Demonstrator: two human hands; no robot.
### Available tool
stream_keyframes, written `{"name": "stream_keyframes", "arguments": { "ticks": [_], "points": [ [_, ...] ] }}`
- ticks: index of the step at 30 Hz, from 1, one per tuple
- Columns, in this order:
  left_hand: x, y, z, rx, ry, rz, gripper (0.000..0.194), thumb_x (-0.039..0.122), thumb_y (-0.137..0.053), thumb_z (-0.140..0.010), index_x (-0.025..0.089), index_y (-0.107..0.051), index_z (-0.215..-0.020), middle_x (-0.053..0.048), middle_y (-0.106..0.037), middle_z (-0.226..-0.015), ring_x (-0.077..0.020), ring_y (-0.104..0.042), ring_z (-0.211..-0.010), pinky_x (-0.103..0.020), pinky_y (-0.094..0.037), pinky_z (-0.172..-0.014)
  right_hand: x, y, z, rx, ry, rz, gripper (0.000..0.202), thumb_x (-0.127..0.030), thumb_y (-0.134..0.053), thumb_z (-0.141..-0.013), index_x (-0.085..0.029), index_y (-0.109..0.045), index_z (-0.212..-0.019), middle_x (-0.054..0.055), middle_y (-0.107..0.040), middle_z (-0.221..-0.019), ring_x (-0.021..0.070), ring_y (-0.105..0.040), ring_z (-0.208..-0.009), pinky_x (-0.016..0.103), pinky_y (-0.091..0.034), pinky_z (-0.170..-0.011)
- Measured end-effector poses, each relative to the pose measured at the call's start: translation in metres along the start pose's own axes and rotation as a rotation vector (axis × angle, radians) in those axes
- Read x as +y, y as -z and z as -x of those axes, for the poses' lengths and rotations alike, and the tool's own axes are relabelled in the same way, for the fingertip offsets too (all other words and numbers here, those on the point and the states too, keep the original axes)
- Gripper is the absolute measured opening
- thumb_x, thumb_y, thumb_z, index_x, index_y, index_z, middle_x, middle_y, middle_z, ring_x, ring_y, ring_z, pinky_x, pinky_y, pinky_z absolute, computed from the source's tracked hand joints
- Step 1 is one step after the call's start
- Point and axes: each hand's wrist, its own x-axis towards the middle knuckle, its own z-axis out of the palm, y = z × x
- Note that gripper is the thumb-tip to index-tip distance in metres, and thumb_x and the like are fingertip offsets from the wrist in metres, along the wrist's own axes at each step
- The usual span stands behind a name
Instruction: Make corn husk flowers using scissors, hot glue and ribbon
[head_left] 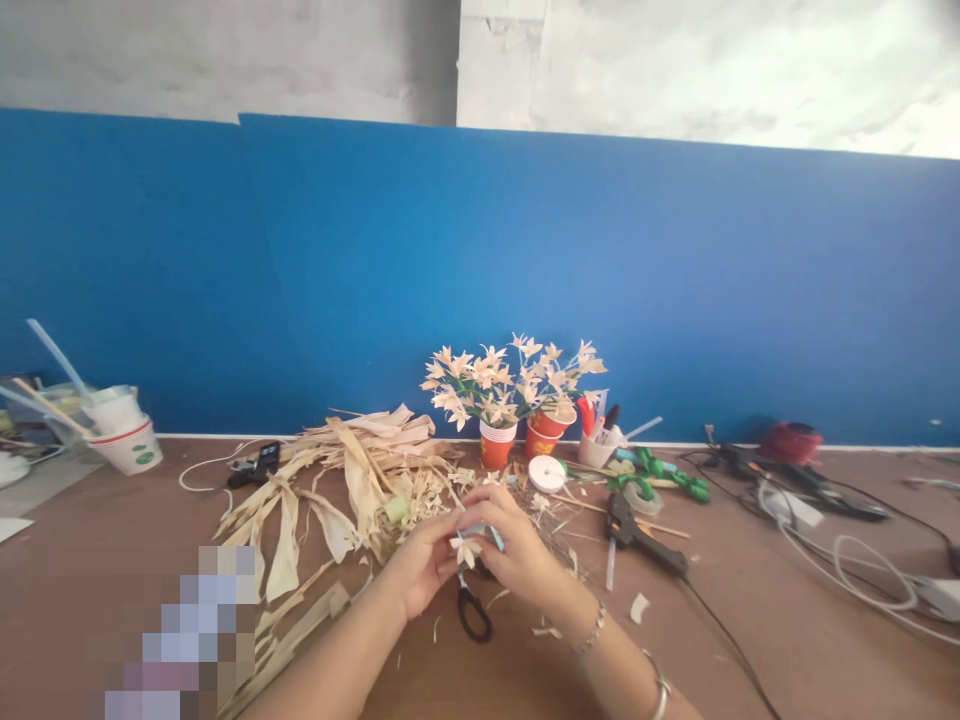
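Note:
Both hands meet over the table in the middle of the view. A small pale flower is between them, its petals facing me. My left hand has its fingers closed around the flower's left side. My right hand curls over from the right, fingers bent at the flower; a light-blue piece shows by its thumb. Which fingertips pinch the flower is too small to tell. Black-handled scissors lie just below the hands, their blades partly hidden. Dried husks spread to the left.
Cups of pale flowers stand behind the hands, beside a white roll and a tool cup. A glue gun with its cord lies to the right, before green wire bundles. Cables and a paper cup are farther out.

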Motion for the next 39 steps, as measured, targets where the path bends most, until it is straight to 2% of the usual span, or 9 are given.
{"name": "stream_keyframes", "arguments": {
  "ticks": [4,8,11,14,17,27,32,35,39],
  "points": [
    [-0.002,-0.002,0.001,-0.03,0.031,0.004,0.024,0.031,-0.073,-0.062,0.015,-0.057,-0.069,0.005,-0.049,-0.054,-0.0042,-0.044,-0.045,-0.015,-0.022,-0.038,-0.002,-0.002,0.0,0.027,0.013,-0.008,0.019,-0.009,-0.053,-0.075,-0.022,-0.064,-0.083,0.006,-0.051,-0.103,0.019,-0.048,-0.1,0.033,-0.039,-0.087],
    [-0.002,-0.003,0.001,-0.064,-0.015,-0.172,0.041,0.052,-0.061,-0.068,0.015,-0.047,-0.056,0.004,-0.047,-0.05,-0.0024,-0.031,-0.037,-0.017,-0.009,-0.035,0.007,-0.001,-0.003,0.244,-0.124,-0.093,0.005,-0.02,-0.057,-0.075,-0.02,-0.062,-0.076,0.006,-0.055,-0.095,0.019,-0.052,-0.091,0.032,-0.04,-0.082],
    [-0.002,-0.004,0.0,0.015,-0.245,-0.379,0.044,0.053,-0.059,-0.069,0.016,-0.044,-0.05,0.005,-0.043,-0.045,-0.0031,-0.026,-0.036,-0.018,-0.014,-0.037,0.014,0.001,-0.006,0.385,-0.3,-0.197,0.01,-0.028,-0.062,-0.071,-0.018,-0.061,-0.073,0.005,-0.056,-0.088,0.018,-0.053,-0.08,0.029,-0.042,-0.071],
    [-0.004,-0.003,-0.001,0.128,-0.601,-0.581,0.024,0.037,-0.068,-0.064,0.017,-0.058,-0.069,0.003,-0.054,-0.059,-0.0075,-0.041,-0.048,-0.02,-0.032,-0.047,0.017,0.002,-0.008,0.379,-0.428,-0.337,0.016,-0.032,-0.063,-0.068,-0.017,-0.061,-0.075,0.004,-0.055,-0.083,0.0163,-0.052,-0.073,0.026,-0.042,-0.063],
    [-0.006,-0.001,-0.002,0.145,-0.752,-0.755,0.02,0.028,-0.067,-0.064,0.019,-0.063,-0.081,-0.001,-0.061,-0.076,-0.0124,-0.049,-0.06,-0.024,-0.039,-0.058,0.017,-0.001,-0.007,0.36,-0.465,-0.413,0.021,-0.035,-0.066,-0.064,-0.017,-0.061,-0.073,0.003,-0.055,-0.081,0.0152,-0.051,-0.07,0.025,-0.041,-0.061],
    [-0.011,0.002,-0.005,0.118,-0.653,-0.87,0.009,0.027,-0.064,-0.067,0.018,-0.062,-0.068,0.0,-0.062,-0.064,-0.0152,-0.051,-0.057,-0.025,-0.039,-0.057,0.026,-0.015,-0.004,0.351,-0.475,-0.494,0.02,-0.035,-0.067,-0.065,-0.017,-0.058,-0.07,0.0,-0.052,-0.068,0.0134,-0.048,-0.064,0.023,-0.041,-0.057],
    [-0.012,0.007,-0.009,0.096,-0.621,-0.867,0.013,0.029,-0.062,-0.07,0.017,-0.061,-0.064,0.001,-0.057,-0.057,-0.0146,-0.048,-0.056,-0.025,-0.036,-0.056,0.024,-0.015,-0.001,0.289,-0.418,-0.476,0.017,-0.033,-0.065,-0.069,-0.017,-0.062,-0.074,0.002,-0.053,-0.08,0.0151,-0.05,-0.074,0.024,-0.041,-0.062],
    [-0.014,0.009,-0.011,0.092,-0.613,-0.865,0.015,0.03,-0.061,-0.07,0.016,-0.061,-0.063,0.001,-0.055,-0.056,-0.0143,-0.047,-0.055,-0.024,-0.036,-0.056,0.023,-0.013,-0.001,0.273,-0.417,-0.409,0.019,-0.034,-0.065,-0.068,-0.016,-0.061,-0.063,0.003,-0.053,-0.083,0.016,-0.051,-0.077,0.026,-0.041,-0.065],
    [-0.019,0.01,-0.013,0.069,-0.607,-0.836,0.011,0.027,-0.063,-0.068,0.016,-0.062,-0.071,-0.001,-0.059,-0.063,-0.0142,-0.048,-0.058,-0.024,-0.037,-0.057,0.022,-0.013,0.0,0.354,-0.416,-0.318,0.022,-0.03,-0.067,-0.065,-0.016,-0.054,-0.053,0.003,-0.051,-0.083,0.0158,-0.051,-0.077,0.028,-0.04,-0.071]
  ]
}}
